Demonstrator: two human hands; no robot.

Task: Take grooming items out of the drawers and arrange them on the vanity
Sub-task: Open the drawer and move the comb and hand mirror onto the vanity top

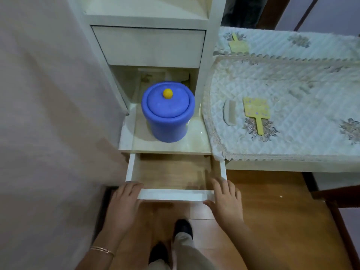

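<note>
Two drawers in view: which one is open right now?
The lower drawer, pulled out below the blue canister, both hands on its front. The upper drawer sits shut.

I am seeing soft, dim indoor light with a bluish cast. Glare is pooling on the glossy shelf (196, 137) right of the blue tub (168, 112). Wide-angle distortion is bending the edges, and the near hands are looking slightly blurred.
</note>
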